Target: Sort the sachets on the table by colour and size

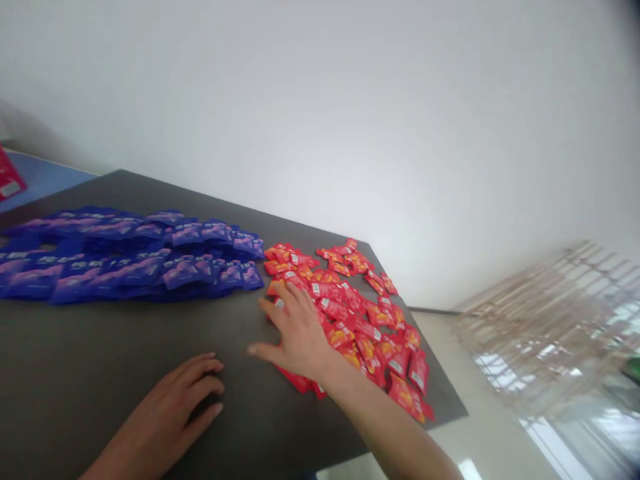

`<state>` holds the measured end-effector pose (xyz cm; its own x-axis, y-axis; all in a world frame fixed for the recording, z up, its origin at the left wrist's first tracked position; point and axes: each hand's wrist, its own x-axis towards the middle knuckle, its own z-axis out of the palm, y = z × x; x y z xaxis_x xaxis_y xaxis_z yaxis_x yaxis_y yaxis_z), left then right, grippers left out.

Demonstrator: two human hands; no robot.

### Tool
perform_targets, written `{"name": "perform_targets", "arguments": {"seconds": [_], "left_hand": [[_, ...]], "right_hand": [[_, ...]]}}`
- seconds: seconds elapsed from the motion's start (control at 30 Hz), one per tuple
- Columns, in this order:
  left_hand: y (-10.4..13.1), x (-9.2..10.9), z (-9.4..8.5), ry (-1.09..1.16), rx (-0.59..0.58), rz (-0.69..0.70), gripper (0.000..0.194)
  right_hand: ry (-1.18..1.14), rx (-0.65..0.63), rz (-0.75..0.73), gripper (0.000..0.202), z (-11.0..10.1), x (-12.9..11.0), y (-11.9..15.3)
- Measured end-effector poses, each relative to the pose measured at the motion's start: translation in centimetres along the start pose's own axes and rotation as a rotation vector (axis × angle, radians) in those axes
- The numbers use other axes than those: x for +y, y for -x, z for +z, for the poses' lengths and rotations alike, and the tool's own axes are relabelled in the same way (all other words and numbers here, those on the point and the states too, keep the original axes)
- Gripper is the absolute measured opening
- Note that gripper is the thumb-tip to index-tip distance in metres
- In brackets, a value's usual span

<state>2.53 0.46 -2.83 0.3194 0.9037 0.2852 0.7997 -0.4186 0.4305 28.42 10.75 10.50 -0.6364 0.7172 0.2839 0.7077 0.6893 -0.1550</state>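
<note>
Over the left edge of a spread of small red and orange packets (367,327) is my right hand (295,327), its fingers apart and nothing gripped in them. My left hand (170,407) rests low over the dark table (240,333), fingers slightly bent and spread, holding nothing. Blue and purple packets (125,267) lie in two long overlapping rows on the left side of the table, beyond my left hand. The right end of these rows comes close to the red packets. Part of the red spread is hidden under my right hand and forearm.
A white wall (320,120) runs along the table's far side. At the far left, a red package (10,177) lies on a blue surface (47,177). Blurred wooden rack-like slats (555,320) stand beyond the table's right edge, above a pale floor (450,347).
</note>
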Motion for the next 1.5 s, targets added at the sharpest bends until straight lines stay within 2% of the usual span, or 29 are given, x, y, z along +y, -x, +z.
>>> {"name": "perform_targets", "arguments": {"seconds": [0.07, 0.13, 0.17, 0.23, 0.37, 0.53, 0.67, 0.83, 0.93, 1.07, 1.13, 1.2, 1.27, 1.3, 1.43, 1.5], "left_hand": [[-0.2, -0.5, 0.1, 0.027, -0.023, -0.018, 0.023], [-0.5, -1.1, 0.1, 0.059, -0.052, -0.044, 0.033], [-0.8, -1.3, 0.1, 0.067, -0.057, -0.059, 0.039], [-1.3, -1.5, 0.0, 0.072, -0.077, -0.066, 0.049], [-1.9, -1.1, -0.8, 0.051, -0.098, -0.079, 0.056], [-1.8, -0.6, -1.5, 0.055, -0.103, -0.148, 0.051], [-1.8, -0.3, -1.8, 0.062, -0.094, -0.154, 0.055], [-1.9, 0.4, -2.3, 0.057, -0.102, -0.154, 0.053], [-1.9, 0.7, -2.4, 0.064, -0.107, -0.16, 0.053], [-2.0, 0.9, -2.4, 0.069, -0.107, -0.158, 0.048], [-2.0, 1.1, -2.4, 0.072, -0.106, -0.152, 0.044], [-1.9, 1.2, -2.4, 0.078, -0.102, -0.148, 0.039], [-1.7, 1.4, -2.4, 0.087, -0.095, -0.145, 0.035], [-1.7, 1.4, -2.3, 0.093, -0.092, -0.143, 0.033], [-1.6, 1.5, -2.3, 0.114, -0.086, -0.123, 0.028], [-1.7, 1.6, -2.2, 0.118, -0.078, -0.114, 0.028]], "right_hand": [[0.046, -0.077, 0.17, 0.101, -0.3, 1.7, 7.8], [0.068, -0.131, 0.297, 0.109, 0.3, 2.0, 13.4], [0.072, -0.149, 0.328, 0.11, 0.7, 1.7, 15.1], [0.07, -0.164, 0.34, 0.104, 1.7, 1.0, 16.2], [0.072, -0.153, 0.343, 0.077, 3.1, 1.4, 13.0], [0.074, -0.156, 0.355, 0.061, 3.8, 4.8, 8.8], [0.121, -0.125, 0.43, 0.053, 4.0, 7.8, 7.8], [0.208, -0.093, 0.654, 0.044, 2.7, 10.5, 7.3], [0.174, -0.114, 0.66, 0.052, 2.5, 9.8, 5.9], [0.081, -0.101, 0.659, 0.073, 4.3, 6.3, 3.5], [0.073, -0.072, 0.645, 0.07, 5.3, 4.5, 3.0], [0.024, -0.078, 0.566, 0.062, 5.8, 3.4, 3.1], [-0.036, -0.087, 0.508, 0.056, 6.0, 3.1, 3.5], [-0.041, -0.07, 0.525, 0.055, 6.0, 3.3, 3.7], [0.067, 0.042, 0.78, 0.067, 5.7, 5.1, 3.3], [0.086, 0.017, 0.825, 0.075, 5.8, 5.6, 2.9]]}}
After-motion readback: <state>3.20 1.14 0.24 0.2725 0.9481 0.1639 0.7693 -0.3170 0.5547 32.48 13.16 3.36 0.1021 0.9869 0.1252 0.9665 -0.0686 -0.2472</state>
